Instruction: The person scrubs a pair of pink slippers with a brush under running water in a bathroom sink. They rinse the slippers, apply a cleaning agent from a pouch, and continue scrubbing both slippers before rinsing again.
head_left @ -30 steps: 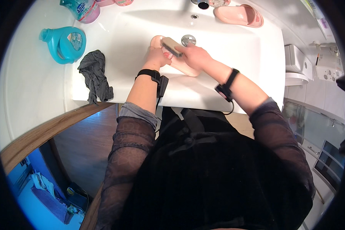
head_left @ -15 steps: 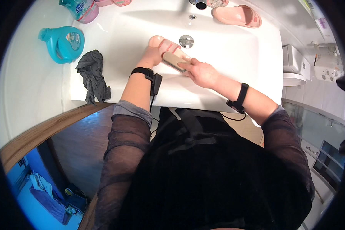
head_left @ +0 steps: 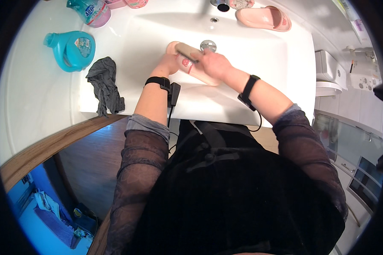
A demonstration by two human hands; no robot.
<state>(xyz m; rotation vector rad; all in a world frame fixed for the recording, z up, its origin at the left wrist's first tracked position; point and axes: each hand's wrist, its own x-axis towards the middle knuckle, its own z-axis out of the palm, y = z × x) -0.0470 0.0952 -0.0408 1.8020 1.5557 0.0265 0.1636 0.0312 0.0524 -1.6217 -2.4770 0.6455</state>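
Over the white sink basin [head_left: 259, 63], my left hand [head_left: 169, 63] grips a pink slipper [head_left: 204, 77] near its left end. The slipper lies slantwise, with a reddish emblem on its strap. My right hand [head_left: 213, 64] is closed on a scrub brush [head_left: 187, 51] with a pale back. The brush lies against the far side of the slipper's strap; its bristles are mostly hidden. Behind my right hand is the round chrome drain plug [head_left: 208, 45]. A second pink slipper [head_left: 264, 18] rests on the sink's far right rim.
On the left ledge stand a turquoise bottle [head_left: 74, 50] and a bottle with pink liquid [head_left: 98, 16]. A crumpled dark grey cloth [head_left: 104, 83] hangs at the sink's left front edge. The faucet [head_left: 221, 5] is at the far side. A toilet [head_left: 327, 72] stands to the right.
My right hand has moved the brush away from me, from the slipper's near side to the far side of its strap. The strap's emblem now shows. My left hand keeps its hold.
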